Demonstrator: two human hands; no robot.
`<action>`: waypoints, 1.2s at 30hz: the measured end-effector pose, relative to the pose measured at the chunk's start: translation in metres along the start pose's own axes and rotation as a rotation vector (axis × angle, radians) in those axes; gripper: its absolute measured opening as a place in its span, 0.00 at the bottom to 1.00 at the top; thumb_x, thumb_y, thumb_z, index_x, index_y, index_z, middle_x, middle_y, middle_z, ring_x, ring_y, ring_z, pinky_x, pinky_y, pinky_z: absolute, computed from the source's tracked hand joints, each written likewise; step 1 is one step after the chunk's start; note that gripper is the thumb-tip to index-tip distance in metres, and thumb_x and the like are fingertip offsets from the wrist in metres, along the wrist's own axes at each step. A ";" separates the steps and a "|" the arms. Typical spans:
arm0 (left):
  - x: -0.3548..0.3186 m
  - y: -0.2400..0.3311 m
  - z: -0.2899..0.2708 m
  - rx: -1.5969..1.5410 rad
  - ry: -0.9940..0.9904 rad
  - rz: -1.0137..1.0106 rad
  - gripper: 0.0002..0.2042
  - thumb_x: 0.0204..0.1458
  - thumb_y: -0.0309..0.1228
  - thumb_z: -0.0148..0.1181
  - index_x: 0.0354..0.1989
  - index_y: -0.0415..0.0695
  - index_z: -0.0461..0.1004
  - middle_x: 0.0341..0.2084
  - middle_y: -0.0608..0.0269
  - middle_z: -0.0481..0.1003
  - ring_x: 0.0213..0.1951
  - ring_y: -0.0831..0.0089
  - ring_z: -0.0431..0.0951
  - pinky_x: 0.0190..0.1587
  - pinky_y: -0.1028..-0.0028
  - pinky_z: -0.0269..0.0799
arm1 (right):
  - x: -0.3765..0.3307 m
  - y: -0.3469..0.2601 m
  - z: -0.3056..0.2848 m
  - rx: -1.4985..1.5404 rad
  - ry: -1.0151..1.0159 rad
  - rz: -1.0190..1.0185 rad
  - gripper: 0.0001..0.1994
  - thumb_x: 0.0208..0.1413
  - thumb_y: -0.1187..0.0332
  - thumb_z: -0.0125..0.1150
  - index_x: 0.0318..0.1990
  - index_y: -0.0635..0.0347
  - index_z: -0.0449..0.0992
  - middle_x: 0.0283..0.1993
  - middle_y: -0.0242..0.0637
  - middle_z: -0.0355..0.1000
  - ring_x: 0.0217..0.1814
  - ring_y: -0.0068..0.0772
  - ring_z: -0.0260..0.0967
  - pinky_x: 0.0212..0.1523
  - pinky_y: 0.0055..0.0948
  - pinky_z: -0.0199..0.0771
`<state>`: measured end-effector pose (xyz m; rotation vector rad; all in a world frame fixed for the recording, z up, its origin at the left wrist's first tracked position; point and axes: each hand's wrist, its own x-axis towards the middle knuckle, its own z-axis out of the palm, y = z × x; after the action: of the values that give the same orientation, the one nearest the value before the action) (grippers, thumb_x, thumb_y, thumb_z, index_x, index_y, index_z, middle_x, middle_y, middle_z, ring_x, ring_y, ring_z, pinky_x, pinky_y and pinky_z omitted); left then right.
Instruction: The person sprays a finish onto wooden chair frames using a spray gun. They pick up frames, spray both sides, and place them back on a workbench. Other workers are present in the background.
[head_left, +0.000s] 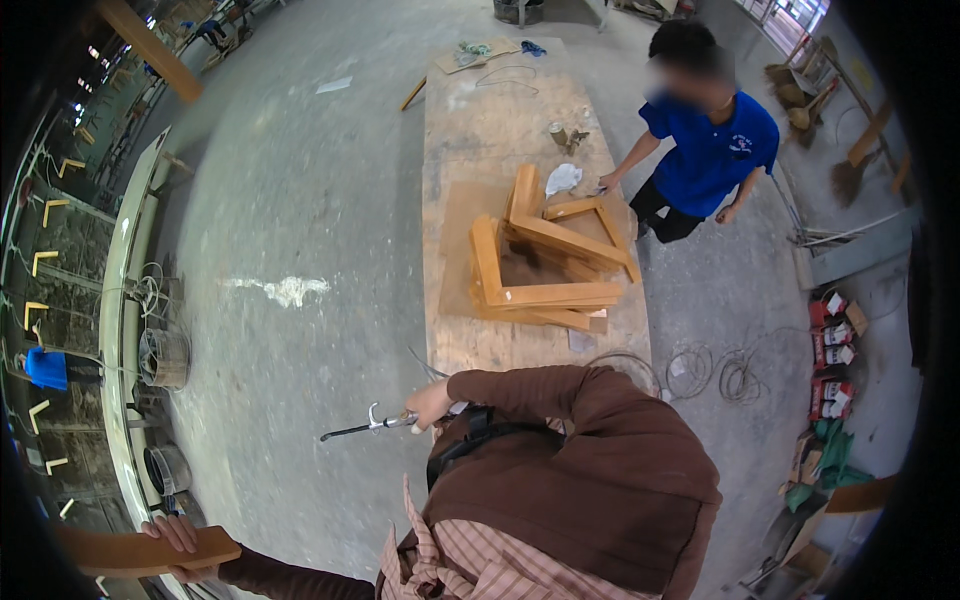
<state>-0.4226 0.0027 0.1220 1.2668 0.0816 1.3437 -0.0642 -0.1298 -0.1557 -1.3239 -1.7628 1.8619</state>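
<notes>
My left hand (pixel 180 540) is wrapped round a smooth orange-brown wooden piece (pixel 125 552), slightly curved, at the lower left. One end of that piece runs off into the dark rim. In front of my body, my right hand (pixel 430 402) grips a metal air blow gun (pixel 378 420), its thin black nozzle pointing left. The sleeve of my right arm crosses the near end of a long plywood table (pixel 480 130). Several angled wooden frame parts (pixel 545 290) lie stacked on that table, over a brown sheet (pixel 456 260).
A co-worker in a blue shirt (pixel 715 150) stands at the table's right, one hand by a white cloth (pixel 564 179). Coiled hose (pixel 740 375) lies on the floor at right. Leftward stand a long pale rail (pixel 130 270), wire baskets (pixel 163 357) and hanging L-shaped wooden parts (pixel 42 262).
</notes>
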 end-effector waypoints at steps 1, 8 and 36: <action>0.001 -0.001 0.000 -0.002 0.003 0.000 0.22 0.43 0.34 0.67 0.38 0.42 0.57 0.21 0.68 0.60 0.18 0.83 0.61 0.22 0.86 0.61 | 0.001 0.001 0.000 -0.017 0.000 -0.014 0.14 0.50 0.60 0.59 0.33 0.64 0.70 0.23 0.37 0.72 0.25 0.30 0.70 0.28 0.35 0.68; 0.005 -0.001 0.001 0.010 0.012 -0.020 0.22 0.43 0.33 0.66 0.38 0.42 0.57 0.21 0.68 0.60 0.19 0.82 0.61 0.24 0.84 0.61 | 0.000 0.000 -0.001 -0.055 0.000 0.006 0.16 0.48 0.58 0.61 0.33 0.66 0.73 0.25 0.40 0.74 0.27 0.34 0.72 0.30 0.36 0.69; 0.031 -0.021 0.002 -0.031 -0.067 -0.063 0.20 0.47 0.34 0.62 0.40 0.42 0.57 0.21 0.68 0.59 0.20 0.81 0.61 0.26 0.83 0.61 | -0.003 0.008 -0.003 -0.041 0.033 0.049 0.17 0.47 0.58 0.62 0.32 0.67 0.74 0.24 0.40 0.74 0.25 0.33 0.73 0.29 0.35 0.70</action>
<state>-0.3975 0.0301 0.1269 1.2717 0.0531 1.2427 -0.0572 -0.1315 -0.1612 -1.4168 -1.7761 1.8285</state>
